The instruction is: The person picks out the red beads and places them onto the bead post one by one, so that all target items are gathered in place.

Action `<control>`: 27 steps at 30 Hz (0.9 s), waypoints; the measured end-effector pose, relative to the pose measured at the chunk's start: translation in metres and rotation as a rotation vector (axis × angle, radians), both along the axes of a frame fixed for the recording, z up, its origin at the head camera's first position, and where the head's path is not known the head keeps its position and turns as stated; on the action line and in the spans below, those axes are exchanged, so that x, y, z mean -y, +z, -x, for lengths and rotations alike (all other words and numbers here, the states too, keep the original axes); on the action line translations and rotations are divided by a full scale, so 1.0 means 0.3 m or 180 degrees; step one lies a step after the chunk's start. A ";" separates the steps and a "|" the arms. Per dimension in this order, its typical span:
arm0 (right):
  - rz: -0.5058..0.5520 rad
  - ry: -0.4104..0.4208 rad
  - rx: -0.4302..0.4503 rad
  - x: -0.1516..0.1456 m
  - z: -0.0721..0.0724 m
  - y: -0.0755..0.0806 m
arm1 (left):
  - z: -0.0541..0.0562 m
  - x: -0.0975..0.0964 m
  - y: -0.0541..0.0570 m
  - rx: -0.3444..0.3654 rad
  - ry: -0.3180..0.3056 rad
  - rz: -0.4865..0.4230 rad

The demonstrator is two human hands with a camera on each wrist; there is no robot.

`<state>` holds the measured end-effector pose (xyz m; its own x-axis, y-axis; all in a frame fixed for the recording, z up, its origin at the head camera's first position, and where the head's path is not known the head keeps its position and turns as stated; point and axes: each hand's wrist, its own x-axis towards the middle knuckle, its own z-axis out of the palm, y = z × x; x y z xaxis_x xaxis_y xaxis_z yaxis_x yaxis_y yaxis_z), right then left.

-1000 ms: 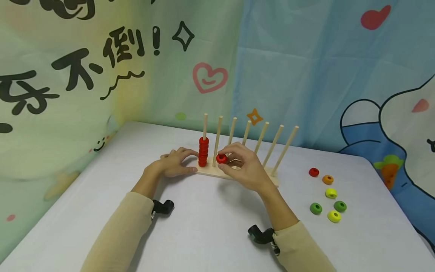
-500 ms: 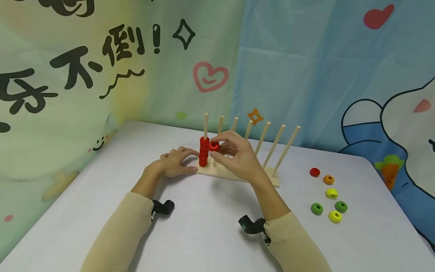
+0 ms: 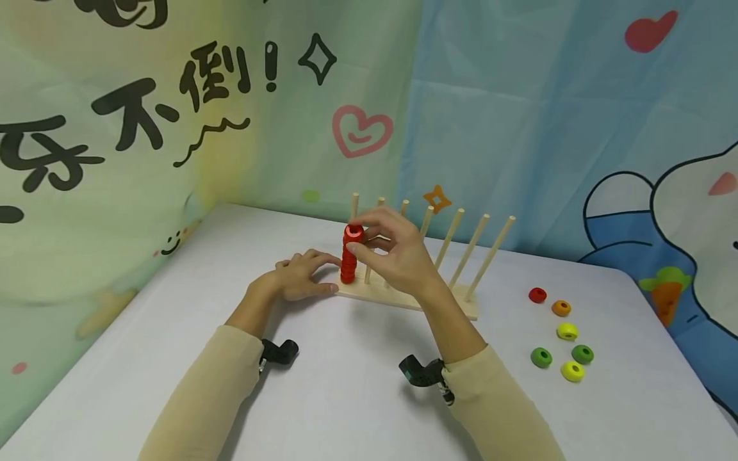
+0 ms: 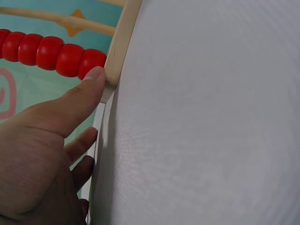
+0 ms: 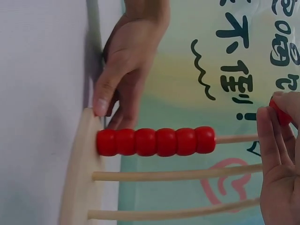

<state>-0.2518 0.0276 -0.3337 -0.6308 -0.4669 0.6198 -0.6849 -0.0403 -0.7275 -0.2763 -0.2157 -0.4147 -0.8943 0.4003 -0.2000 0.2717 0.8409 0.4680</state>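
My right hand (image 3: 398,256) pinches a red bead (image 3: 353,232) between thumb and fingertips, at the leftmost peg of a wooden peg stand (image 3: 403,299). Below it, several red beads (image 3: 348,266) are stacked on that peg. In the right wrist view the pinched bead (image 5: 281,113) is up near the peg's top end, apart from the stack (image 5: 157,142); the peg's tip is hidden. My left hand (image 3: 300,278) rests at the stand's left end with fingers spread. In the left wrist view its thumb (image 4: 86,93) touches the base's corner beside the lowest bead.
Several bare pegs (image 3: 490,259) rise from the stand to the right. Farther right on the white table (image 3: 346,397) lie loose beads: a red one (image 3: 537,295), an orange one (image 3: 562,308), two yellow (image 3: 567,331) and two green (image 3: 541,357). A printed cloth (image 3: 490,115) hangs behind.
My right hand has carried the red bead up and left, from in front of the neighbouring pegs to the leftmost peg. My left hand has stayed at the stand's end.
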 end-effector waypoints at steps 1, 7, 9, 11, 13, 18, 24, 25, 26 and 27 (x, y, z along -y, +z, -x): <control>0.0009 -0.0024 -0.0033 0.003 0.002 0.007 | 0.002 0.000 -0.002 0.0006 0.0003 0.0006; 0.0310 -0.0320 -0.0319 0.034 0.018 0.033 | 0.007 -0.004 -0.015 -0.0004 0.0013 0.0018; 0.0428 -0.0432 -0.0384 0.044 0.024 0.037 | 0.007 -0.006 -0.016 0.0005 0.0011 0.0017; 0.0476 -0.0508 -0.0391 0.049 0.028 0.041 | 0.005 -0.008 -0.014 0.0009 0.0007 0.0027; 0.0475 -0.0564 -0.0392 0.050 0.028 0.045 | 0.005 -0.010 -0.012 0.0014 0.0008 0.0040; 0.0405 -0.0687 -0.0342 0.052 0.031 0.059 | 0.006 -0.014 -0.010 0.0000 0.0028 0.0059; 0.0323 -0.0890 -0.0300 0.068 0.036 0.077 | 0.006 -0.009 -0.006 -0.0007 0.0012 0.0019; 0.0327 -0.0909 -0.0284 0.072 0.036 0.080 | 0.005 -0.007 -0.006 -0.0006 0.0013 0.0011; 0.0328 -0.0942 -0.0267 0.077 0.035 0.082 | 0.003 -0.005 -0.006 -0.0005 0.0015 0.0005; 0.0334 -0.0973 -0.0253 0.083 0.034 0.084 | 0.002 -0.003 -0.006 -0.0004 0.0017 0.0002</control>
